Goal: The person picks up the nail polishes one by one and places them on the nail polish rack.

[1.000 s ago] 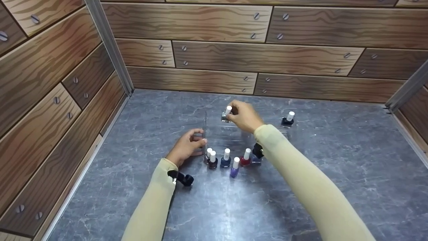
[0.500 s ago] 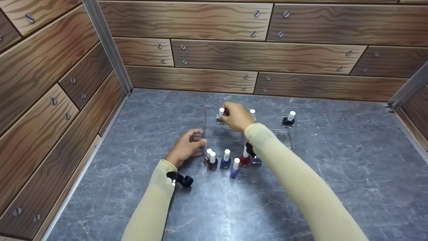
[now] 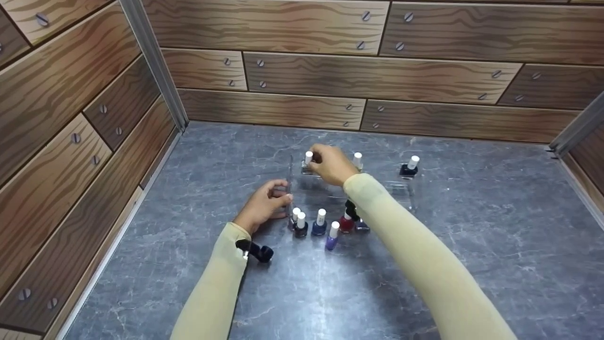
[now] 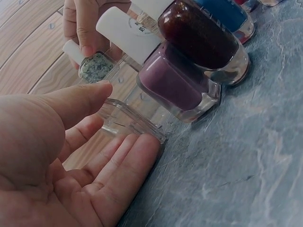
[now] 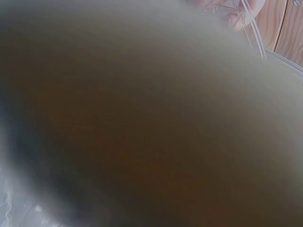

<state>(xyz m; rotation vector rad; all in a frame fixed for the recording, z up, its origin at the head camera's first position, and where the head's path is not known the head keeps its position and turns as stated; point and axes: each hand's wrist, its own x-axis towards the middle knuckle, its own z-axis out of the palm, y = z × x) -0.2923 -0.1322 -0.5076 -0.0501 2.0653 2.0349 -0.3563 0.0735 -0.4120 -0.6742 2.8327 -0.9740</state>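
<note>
My right hand (image 3: 330, 164) pinches a glitter nail polish bottle (image 4: 95, 68) with a white cap, at the left of the clear stand's back tier. At the stand's left end, my left hand (image 3: 265, 204) touches the clear stand (image 4: 135, 120) with extended thumb and fingertips. Near that hand are a mauve nail polish bottle (image 4: 175, 82) and a dark brown one (image 4: 199, 38), close together. A blurred sleeve (image 5: 151, 118) covers most of the right wrist view, hiding the right hand there.
Blue (image 3: 319, 227), purple (image 3: 331, 242) and red (image 3: 347, 224) polish bottles stand in front; a greyish-blue one (image 3: 362, 226) is partly hidden by the right wrist camera. A white-capped bottle (image 3: 357, 160) and a black one (image 3: 409, 169) are at the back. Plank-patterned walls (image 3: 302, 73) enclose the table.
My right hand has moved left with the glitter bottle, and lowered it at the back tier's left end. Another white-capped bottle has come into view behind it. My left hand has stayed put.
</note>
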